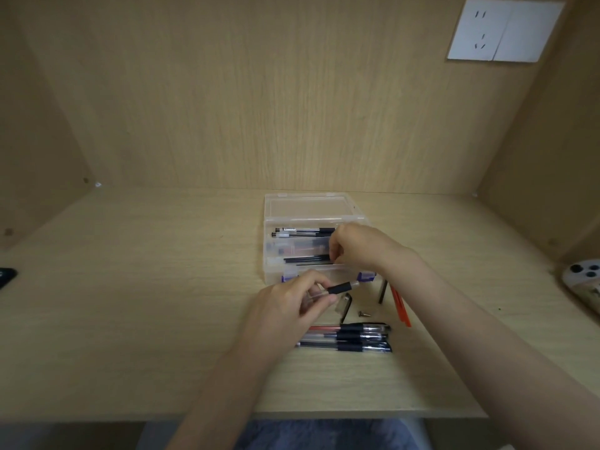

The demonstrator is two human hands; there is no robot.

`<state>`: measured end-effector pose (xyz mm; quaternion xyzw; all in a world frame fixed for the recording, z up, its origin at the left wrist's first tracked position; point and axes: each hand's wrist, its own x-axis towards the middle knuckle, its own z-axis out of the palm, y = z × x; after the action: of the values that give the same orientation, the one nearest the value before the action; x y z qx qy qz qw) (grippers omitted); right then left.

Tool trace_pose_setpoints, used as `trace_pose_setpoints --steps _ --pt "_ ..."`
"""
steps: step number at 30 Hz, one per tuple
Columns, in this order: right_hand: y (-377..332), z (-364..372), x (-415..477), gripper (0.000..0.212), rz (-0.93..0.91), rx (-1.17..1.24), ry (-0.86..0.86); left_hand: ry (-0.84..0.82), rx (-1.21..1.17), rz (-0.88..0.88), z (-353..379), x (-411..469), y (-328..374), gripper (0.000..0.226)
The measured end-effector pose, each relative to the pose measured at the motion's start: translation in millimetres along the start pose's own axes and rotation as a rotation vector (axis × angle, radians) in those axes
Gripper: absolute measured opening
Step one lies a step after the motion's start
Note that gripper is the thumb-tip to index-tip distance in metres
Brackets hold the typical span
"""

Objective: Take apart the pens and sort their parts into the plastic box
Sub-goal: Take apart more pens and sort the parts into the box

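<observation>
I cannot see what my right hand (354, 245) pinches over the clear plastic compartment box (276, 254); its fingertips hide it. The dark object (6, 277) at the left edge and the camera-lensed device (584, 284) at the right are cut off.

Wooden alcove, wall plate and two edge objects

A pale wood-grain tabletop (146, 303) sits inside an alcove of matching back panel (259, 108) and side panels. A white socket plate (505, 30) is fixed to the back panel, high up and to the right of the fingers. A dark object (6, 276) lies far to their left at the edge; a pale phone-like object with round lenses (584, 284) lies far right.
</observation>
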<state>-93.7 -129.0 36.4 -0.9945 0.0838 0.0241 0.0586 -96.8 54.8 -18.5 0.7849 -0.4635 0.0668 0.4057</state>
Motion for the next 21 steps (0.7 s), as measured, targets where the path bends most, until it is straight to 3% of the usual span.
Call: trace_pose_setpoints --steps 10,13,18,21 --pt "6 -7 5 0.012 -0.087 -0.07 -0.102 -0.01 -0.025 -0.019 0 0 0 0.014" --pt "15 -16 -3 0.008 -0.093 0.125 -0.037 -0.009 -0.016 -0.019 0 0 0 0.014" --pt "22 -31 -36 0.005 -0.105 0.684 0.129 0.032 -0.003 -0.047 0 1 -1 0.017" --pt "26 -23 -57 0.011 -0.117 0.851 0.175 0.046 -0.011 -0.073 0 1 -1 0.016"
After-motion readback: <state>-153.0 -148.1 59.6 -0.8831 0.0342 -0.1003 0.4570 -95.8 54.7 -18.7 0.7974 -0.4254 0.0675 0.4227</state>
